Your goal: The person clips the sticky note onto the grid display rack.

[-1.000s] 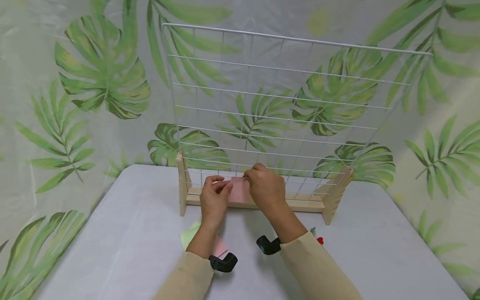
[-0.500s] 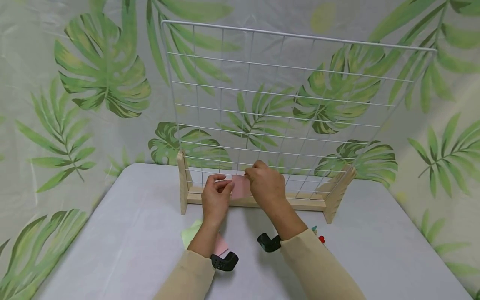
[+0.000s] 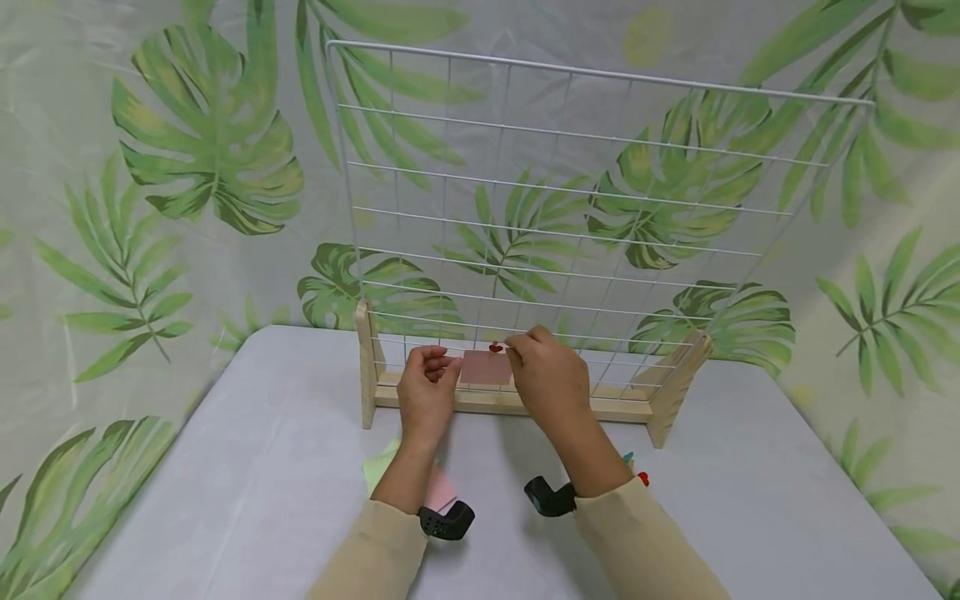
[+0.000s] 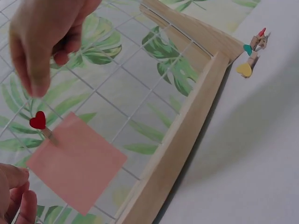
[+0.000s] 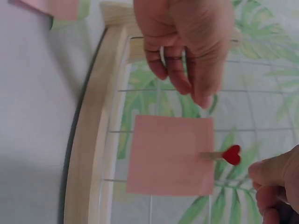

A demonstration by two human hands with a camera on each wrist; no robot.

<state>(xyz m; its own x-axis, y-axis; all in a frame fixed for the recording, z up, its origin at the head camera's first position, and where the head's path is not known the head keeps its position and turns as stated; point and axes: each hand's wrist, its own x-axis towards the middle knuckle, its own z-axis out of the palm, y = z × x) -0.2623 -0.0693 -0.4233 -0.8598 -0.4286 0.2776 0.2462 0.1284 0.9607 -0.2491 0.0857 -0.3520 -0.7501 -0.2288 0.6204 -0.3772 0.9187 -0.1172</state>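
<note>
A pink paper note (image 3: 486,368) hangs against the white wire grid (image 3: 600,72), low and just above its wooden base. A small wooden clothespin with a red heart (image 4: 38,120) grips the note's top edge. My left hand (image 3: 426,400) is at the note's left side, thumb and fingertips drawn together close to the edge with nothing between them. In the right wrist view a narrow gap shows between them and the paper. My right hand (image 3: 551,379) hovers to the right of the clothespin, its loosely curled fingers apart from the heart and holding nothing.
The grid stands in a wooden stand (image 3: 671,392) on a white-covered table (image 3: 247,483). Green notes (image 3: 378,468) and pink notes (image 3: 442,490) lie under my left forearm. Several heart clothespins, one yellow (image 4: 244,70), lie near the right forearm. A leaf-print cloth (image 3: 210,125) hangs behind.
My right hand has let go of the red-heart clothespin and moved right, uncovering it and the note's right part. The left hand has come off the note's edge, shifting slightly left.
</note>
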